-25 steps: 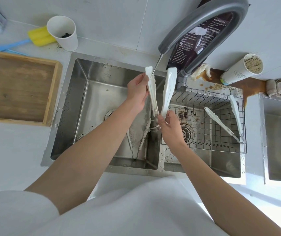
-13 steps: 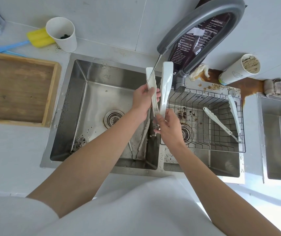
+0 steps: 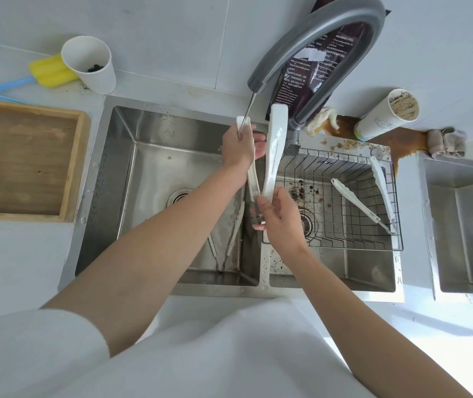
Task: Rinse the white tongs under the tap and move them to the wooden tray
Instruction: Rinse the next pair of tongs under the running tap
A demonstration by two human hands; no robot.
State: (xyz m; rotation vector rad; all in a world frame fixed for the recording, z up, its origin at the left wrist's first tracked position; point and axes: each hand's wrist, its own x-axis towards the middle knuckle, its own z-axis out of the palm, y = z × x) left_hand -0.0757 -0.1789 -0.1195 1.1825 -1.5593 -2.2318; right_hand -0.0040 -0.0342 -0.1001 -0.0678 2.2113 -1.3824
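Note:
I hold a pair of white tongs (image 3: 275, 145) upright over the divider of a double steel sink (image 3: 149, 156). My right hand (image 3: 279, 216) grips their hinge end at the bottom. My left hand (image 3: 239, 149) is wrapped around the left arm of the tongs, near its tip. A thin stream of water runs from the grey curved tap (image 3: 315, 44) onto that arm and my left hand. The wooden tray (image 3: 23, 159) lies on the counter at the left, with nothing in it.
A second pair of white tongs (image 3: 373, 193) lies in a wire basket (image 3: 341, 245) over the right basin. Metal tongs (image 3: 229, 239) rest in the left basin. A white cup (image 3: 90, 66), a yellow sponge brush, a stained cup (image 3: 387, 116), a brown spill and a cloth surround the sink.
My left hand has slid up the left arm of the tongs toward its tip under the stream. The two arms have closed a little toward each other.

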